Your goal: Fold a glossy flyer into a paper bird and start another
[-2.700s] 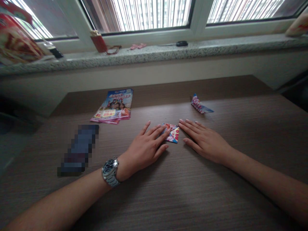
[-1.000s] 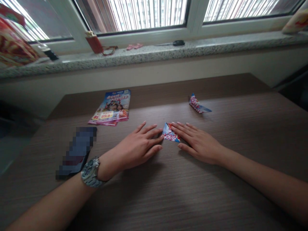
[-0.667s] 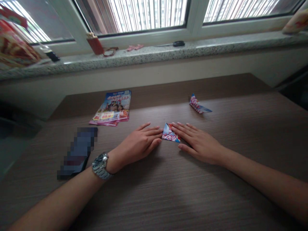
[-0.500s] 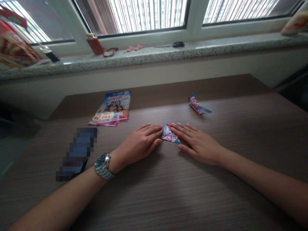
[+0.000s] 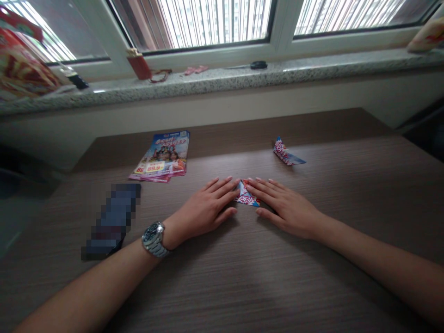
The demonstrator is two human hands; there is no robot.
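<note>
A small folded piece of printed paper (image 5: pixel 247 198), blue, white and red, lies flat on the brown table (image 5: pixel 222 277) between my hands. My left hand (image 5: pixel 208 206), with a metal watch (image 5: pixel 155 239) at the wrist, rests with fingers stretched out over the paper's left edge. From the other side my right hand (image 5: pixel 286 206) lies flat, its fingertips on the paper's right part. Both hands cover some of the paper. Farther back to the right stands another folded paper piece (image 5: pixel 286 153) with a similar print, partly raised off the table.
A stack of printed flyers (image 5: pixel 166 155) lies at the back left. Nearer, a blurred-out dark phone-like object (image 5: pixel 113 219) sits left of my forearm. Along the stone windowsill (image 5: pixel 215 83) are a red box-shaped item (image 5: pixel 139 65), scissors (image 5: pixel 258 65) and a colourful bag (image 5: pixel 24 67).
My left hand has shifted slightly right, its fingers now covering the paper's left edge. My right hand stays nearly in place on the paper.
</note>
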